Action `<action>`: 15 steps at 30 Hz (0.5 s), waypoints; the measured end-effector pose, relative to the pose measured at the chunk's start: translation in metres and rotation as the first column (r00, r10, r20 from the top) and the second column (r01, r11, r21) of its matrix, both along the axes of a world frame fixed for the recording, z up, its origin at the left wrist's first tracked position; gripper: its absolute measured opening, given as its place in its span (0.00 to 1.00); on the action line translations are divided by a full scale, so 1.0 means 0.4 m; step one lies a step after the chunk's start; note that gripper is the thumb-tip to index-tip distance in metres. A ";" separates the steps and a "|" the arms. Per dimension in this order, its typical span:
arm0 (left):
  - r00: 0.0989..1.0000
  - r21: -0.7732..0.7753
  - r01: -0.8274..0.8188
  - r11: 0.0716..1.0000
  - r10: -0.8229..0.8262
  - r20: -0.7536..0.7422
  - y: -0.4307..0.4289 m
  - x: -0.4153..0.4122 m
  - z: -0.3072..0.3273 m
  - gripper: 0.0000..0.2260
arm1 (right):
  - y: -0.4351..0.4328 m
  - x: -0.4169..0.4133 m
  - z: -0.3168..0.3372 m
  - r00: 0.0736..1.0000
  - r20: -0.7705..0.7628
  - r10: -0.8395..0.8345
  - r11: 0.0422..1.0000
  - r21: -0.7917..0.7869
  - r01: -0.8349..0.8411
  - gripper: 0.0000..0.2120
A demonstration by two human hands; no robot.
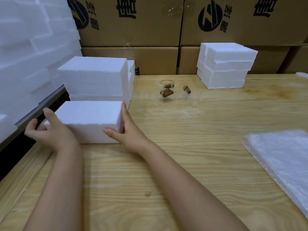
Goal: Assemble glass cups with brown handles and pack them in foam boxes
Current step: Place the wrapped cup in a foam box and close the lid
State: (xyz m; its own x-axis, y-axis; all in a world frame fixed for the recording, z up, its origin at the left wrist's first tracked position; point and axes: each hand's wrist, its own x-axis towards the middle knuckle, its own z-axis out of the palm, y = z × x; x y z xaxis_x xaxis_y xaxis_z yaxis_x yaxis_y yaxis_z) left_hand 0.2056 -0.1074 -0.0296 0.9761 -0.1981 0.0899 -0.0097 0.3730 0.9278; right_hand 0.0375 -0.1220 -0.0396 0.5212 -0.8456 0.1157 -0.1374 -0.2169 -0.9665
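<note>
Between left hand [50, 130] and right hand [128, 130], foam box [90, 117] lies long-axis left-to-right.

Packing warehouse: stacked cardboard cartons [130, 22] (printed), foam boxes [223, 65], workbench [166, 164].
</note>
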 end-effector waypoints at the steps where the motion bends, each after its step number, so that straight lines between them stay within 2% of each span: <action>1: 1.000 0.004 0.017 1.000 -0.017 -0.012 -0.005 0.005 0.002 0.25 | 0.000 0.007 0.002 1.000 -0.003 0.000 1.000 -0.001 0.000 0.47; 8: 0.967 0.000 0.251 0.968 -0.251 -0.046 -0.052 0.027 -0.011 0.12 | -0.014 0.018 0.018 0.996 -0.068 -0.052 0.998 -0.022 0.051 0.42; 13: 0.964 0.029 0.264 0.964 -0.263 -0.030 -0.053 0.028 -0.015 0.12 | -0.018 0.015 0.016 0.994 -0.042 -0.096 0.995 0.005 0.097 0.42; 15: 0.981 0.045 0.193 0.980 -0.194 0.020 -0.044 0.016 -0.012 0.18 | -0.017 0.008 0.008 0.991 -0.041 -0.127 0.992 -0.003 0.127 0.43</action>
State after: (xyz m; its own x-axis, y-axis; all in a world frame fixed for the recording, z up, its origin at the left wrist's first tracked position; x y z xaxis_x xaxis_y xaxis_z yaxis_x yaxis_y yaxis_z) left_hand 0.2119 -0.1248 -0.0346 0.9165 -0.3872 0.1008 0.0360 0.3306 0.9431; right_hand 0.0408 -0.1288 -0.0362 0.4139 -0.9052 0.0965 -0.2036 -0.1954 -0.9593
